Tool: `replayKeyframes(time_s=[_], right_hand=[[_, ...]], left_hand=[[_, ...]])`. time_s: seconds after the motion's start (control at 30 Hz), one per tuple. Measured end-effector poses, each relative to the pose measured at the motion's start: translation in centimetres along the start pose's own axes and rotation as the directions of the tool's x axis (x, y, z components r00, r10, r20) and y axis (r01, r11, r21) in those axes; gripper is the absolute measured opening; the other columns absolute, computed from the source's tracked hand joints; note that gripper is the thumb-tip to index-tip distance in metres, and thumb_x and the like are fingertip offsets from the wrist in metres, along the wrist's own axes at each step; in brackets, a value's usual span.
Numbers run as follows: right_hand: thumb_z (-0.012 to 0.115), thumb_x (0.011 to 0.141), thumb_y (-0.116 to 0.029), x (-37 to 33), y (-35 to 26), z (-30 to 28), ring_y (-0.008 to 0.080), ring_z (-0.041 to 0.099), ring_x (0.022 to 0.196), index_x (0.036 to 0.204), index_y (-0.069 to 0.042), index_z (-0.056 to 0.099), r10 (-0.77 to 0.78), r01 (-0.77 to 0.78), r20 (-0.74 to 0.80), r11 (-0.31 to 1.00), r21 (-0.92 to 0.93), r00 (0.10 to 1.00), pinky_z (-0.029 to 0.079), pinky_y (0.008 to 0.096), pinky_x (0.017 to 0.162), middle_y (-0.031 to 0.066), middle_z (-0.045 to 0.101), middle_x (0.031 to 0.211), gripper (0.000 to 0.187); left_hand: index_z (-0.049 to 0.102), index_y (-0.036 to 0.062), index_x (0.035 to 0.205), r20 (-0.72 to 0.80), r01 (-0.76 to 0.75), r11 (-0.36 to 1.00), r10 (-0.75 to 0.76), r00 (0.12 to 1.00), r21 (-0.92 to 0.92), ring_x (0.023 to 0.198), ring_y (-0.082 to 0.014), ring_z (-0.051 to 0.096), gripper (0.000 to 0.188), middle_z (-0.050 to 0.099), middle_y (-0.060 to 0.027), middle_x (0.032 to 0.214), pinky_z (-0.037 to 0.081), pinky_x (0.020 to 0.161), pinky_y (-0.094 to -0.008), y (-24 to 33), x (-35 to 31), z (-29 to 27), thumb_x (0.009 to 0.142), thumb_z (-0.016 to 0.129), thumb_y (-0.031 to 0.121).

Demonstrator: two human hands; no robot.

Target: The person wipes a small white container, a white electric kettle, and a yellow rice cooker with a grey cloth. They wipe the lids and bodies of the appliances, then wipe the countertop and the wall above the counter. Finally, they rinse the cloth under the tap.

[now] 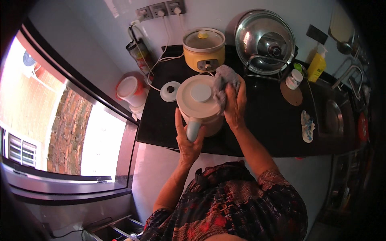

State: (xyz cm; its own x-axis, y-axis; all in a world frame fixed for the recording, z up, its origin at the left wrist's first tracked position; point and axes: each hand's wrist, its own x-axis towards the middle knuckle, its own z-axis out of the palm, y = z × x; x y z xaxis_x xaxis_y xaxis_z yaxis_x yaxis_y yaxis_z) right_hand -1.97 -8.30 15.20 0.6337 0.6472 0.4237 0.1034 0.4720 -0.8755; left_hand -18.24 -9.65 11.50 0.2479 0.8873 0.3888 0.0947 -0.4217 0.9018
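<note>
A cream round pot (200,101) with a lid and a pale blue-grey handle stands at the front of the black counter (265,124). My left hand (187,138) grips that handle from below. My right hand (234,105) presses a grey cloth (224,80) against the pot's right upper side and lid rim.
Behind the pot stands a yellow slow cooker (204,50), with a large steel lid (265,40) leaning at the wall. A small white round part (170,91) lies left of the pot. A white jar (294,78), yellow bottle (317,66), crumpled rag (307,126) and sink (334,117) lie right. A window (60,120) is at left.
</note>
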Motion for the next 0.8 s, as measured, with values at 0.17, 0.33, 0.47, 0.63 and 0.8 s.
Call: replayKeyframes(time_s=[0.17,0.33,0.47,0.63,0.8], right_hand=[[0.047,0.096,-0.033,0.1,7.1,-2.7,0.0173,0.052,0.111,0.129,-0.002,0.046,0.246,-0.222,0.001,0.873,0.434,0.969,0.041,0.0299,0.095,0.0095,0.052,0.121,0.045],[0.049,0.095,-0.023,-5.0,3.7,-3.2,0.0207,0.048,0.119,0.136,-0.001,0.035,0.125,-0.127,0.023,0.984,0.127,0.992,0.038,0.0349,0.102,0.0127,0.048,0.128,0.048],[0.049,0.094,-0.012,-9.6,2.7,-2.3,0.0265,0.046,0.121,0.135,-0.001,0.032,-0.327,0.359,0.150,0.875,-0.325,0.933,0.035,0.0389,0.105,0.0166,0.044,0.132,0.046],[0.054,0.096,-0.022,-2.8,5.1,-2.1,0.0198,0.048,0.120,0.139,-0.003,0.026,0.141,-0.126,-0.012,0.918,0.375,0.990,0.040,0.0332,0.103,0.0125,0.038,0.137,0.055],[0.060,0.091,-0.018,3.7,11.4,-3.9,0.0173,0.053,0.113,0.132,-0.004,0.044,-0.052,-0.057,0.352,0.954,0.294,0.935,0.042,0.0321,0.099,0.0106,0.055,0.124,0.046]], left_hand=[[0.012,0.0037,0.149,-0.011,0.084,0.995,-0.084,0.996,-0.045,0.080,-0.0184,0.064,0.086,0.066,-0.0149,0.091,0.051,0.072,-0.0305,0.6,-0.1,0.7,0.082,0.067,0.005],[0.024,0.0032,0.146,-0.082,-0.010,0.992,0.021,0.996,0.129,0.082,-0.0159,0.063,0.077,0.065,-0.0128,0.101,0.051,0.075,-0.0281,0.4,0.4,0.8,0.082,0.066,0.003],[0.027,0.0036,0.146,-0.028,-0.105,0.982,0.111,0.993,0.155,0.108,-0.0206,0.059,0.075,0.057,-0.0157,0.127,0.047,0.090,-0.0325,0.0,0.2,0.3,0.082,0.066,0.004],[0.025,0.0041,0.147,0.015,0.051,0.993,-0.053,0.998,0.110,0.113,-0.0227,0.056,0.074,0.052,-0.0155,0.133,0.047,0.094,-0.0363,-0.6,0.0,-0.3,0.085,0.064,0.006],[0.029,0.0031,0.146,-0.048,0.066,0.995,-0.063,0.997,0.073,0.067,-0.0123,0.059,0.068,0.063,-0.0099,0.093,0.049,0.058,-0.0258,0.3,-0.4,0.7,0.087,0.063,0.011]])
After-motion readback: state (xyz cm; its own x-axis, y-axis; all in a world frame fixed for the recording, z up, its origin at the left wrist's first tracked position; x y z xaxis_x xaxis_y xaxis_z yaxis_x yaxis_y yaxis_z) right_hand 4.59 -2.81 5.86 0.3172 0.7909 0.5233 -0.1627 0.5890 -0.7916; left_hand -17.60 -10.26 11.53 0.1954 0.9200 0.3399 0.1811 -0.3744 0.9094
